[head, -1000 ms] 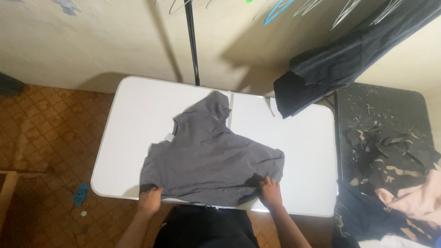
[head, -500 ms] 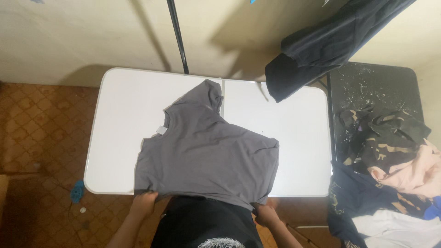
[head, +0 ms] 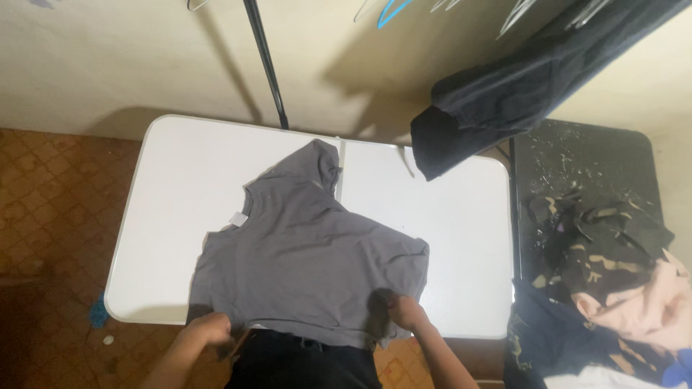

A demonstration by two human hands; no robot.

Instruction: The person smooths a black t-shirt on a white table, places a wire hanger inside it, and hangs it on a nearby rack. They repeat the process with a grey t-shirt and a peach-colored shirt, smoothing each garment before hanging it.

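Shirt (head: 310, 259), grey and soft, lies spread on the white table (head: 447, 238), hem hanging slightly over the near edge. Its long axis runs from the hem up and away, 1 sleeve pointing toward the pole (head: 265, 65). It looks light and limp, best taken at the hem corners. The left hand (head: 209, 329) pinches the left hem corner; the right hand (head: 405, 313) is closed on the hem's right part. A clothes pile (head: 613, 274) sits to the right.
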